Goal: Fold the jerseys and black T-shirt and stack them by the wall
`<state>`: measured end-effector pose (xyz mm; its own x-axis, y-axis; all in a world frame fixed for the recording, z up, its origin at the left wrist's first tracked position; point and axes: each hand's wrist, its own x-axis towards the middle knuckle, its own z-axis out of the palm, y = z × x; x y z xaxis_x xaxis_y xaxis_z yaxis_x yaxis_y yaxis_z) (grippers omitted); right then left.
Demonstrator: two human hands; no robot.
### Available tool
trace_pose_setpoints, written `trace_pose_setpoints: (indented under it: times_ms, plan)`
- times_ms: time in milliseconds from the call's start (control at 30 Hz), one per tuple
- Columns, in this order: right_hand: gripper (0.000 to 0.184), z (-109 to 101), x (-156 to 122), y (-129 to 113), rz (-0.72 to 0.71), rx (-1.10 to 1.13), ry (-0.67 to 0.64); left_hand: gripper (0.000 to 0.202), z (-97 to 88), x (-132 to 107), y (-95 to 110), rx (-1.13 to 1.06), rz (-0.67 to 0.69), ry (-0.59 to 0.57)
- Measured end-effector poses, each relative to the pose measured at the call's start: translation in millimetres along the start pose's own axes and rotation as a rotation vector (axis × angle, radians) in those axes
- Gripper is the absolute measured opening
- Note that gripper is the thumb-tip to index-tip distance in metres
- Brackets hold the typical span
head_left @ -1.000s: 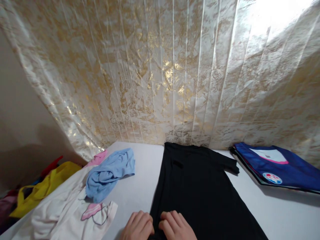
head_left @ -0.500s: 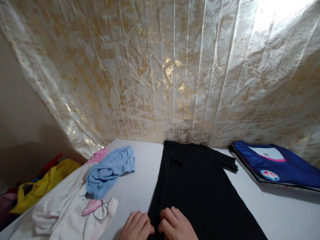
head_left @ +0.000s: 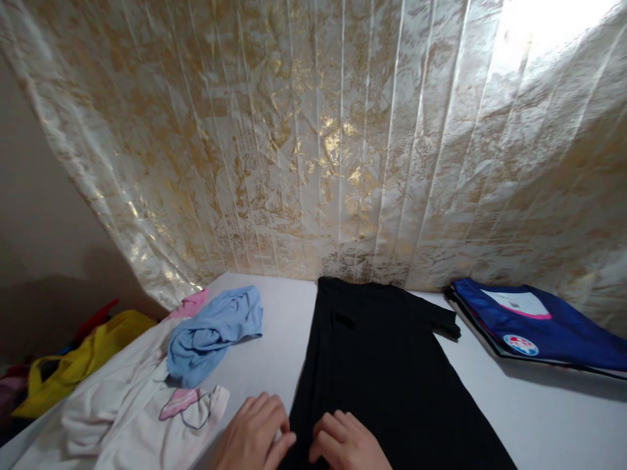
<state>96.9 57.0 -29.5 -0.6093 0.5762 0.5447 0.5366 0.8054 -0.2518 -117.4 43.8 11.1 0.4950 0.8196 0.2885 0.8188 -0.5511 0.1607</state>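
Note:
A black T-shirt (head_left: 392,365) lies folded lengthwise on the white table (head_left: 274,365), its collar end toward the curtain and one short sleeve sticking out to the right. My left hand (head_left: 252,437) rests at the shirt's near left edge with its fingers curled together over the edge of the fabric. My right hand (head_left: 347,444) sits just beside it on the black cloth, fingers bent and pressed down on the shirt. Both hands are cut off by the bottom of the picture.
A crumpled light blue garment (head_left: 213,333) lies to the left over white and pink clothes (head_left: 142,418). A yellow bag (head_left: 73,365) sits beyond the table's left edge. A folded blue jersey (head_left: 533,326) lies at the right. A gold-patterned curtain (head_left: 333,143) hangs behind the table.
My left hand has slid a little to the left and nearer along the shirt's edge. The right hand has stayed almost in place. The view has tipped up slightly.

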Motion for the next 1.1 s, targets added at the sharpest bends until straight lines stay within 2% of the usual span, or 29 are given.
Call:
trace_pose_setpoints:
  times_ms: [67, 133, 233, 333, 500, 667, 767, 833, 900, 967, 1033, 1100]
  plan:
    - [0.026, -22, 10, -2, 0.199, 0.066, -0.063, 0.007, -5.8, 27, 1, -0.001, -0.217, -0.042]
    - [0.029, -38, 24, 1, 0.415, 0.079, -0.103, 0.005, -5.6, 57, 1, 0.029, -0.367, -0.1]
    - [0.025, -45, 45, 15, 0.631, 0.043, -0.142, 0.011, 1.9, 91, 6, 0.061, -0.415, -0.128]
    - [0.02, -33, 60, 28, 0.723, 0.019, -0.142, 0.011, 8.6, 103, 14, 0.092, -0.428, -0.149]
    - [0.026, -15, 66, 31, 0.739, -0.012, -0.115, 0.013, 10.9, 99, 12, 0.095, -0.434, -0.177]
    - [0.03, -13, 61, 34, 0.774, 0.084, -0.087, 0.016, 12.0, 96, -3, 0.078, -0.457, -0.192]
    - [0.029, -14, 59, 36, 0.777, 0.113, -0.095, 0.01, 11.1, 96, -1, 0.089, -0.435, -0.168]
    - [0.03, -13, 58, 38, 0.761, 0.124, -0.089, 0.014, 10.1, 94, 5, 0.095, -0.407, -0.148]
    - [0.031, -12, 57, 39, 0.744, 0.143, -0.075, 0.027, 10.3, 86, 12, 0.076, -0.335, -0.127]
    - [0.03, -14, 57, 39, 0.726, 0.161, -0.068, 0.035, 12.0, 71, 16, 0.011, -0.196, -0.103]
    - [0.029, -20, 56, 35, 0.69, 0.18, -0.067, 0.038, 13.1, 50, 17, -0.07, -0.049, -0.076]
    - [0.029, -31, 53, 24, 0.623, 0.206, -0.07, 0.039, 10.6, 26, 15, -0.123, 0.024, -0.051]
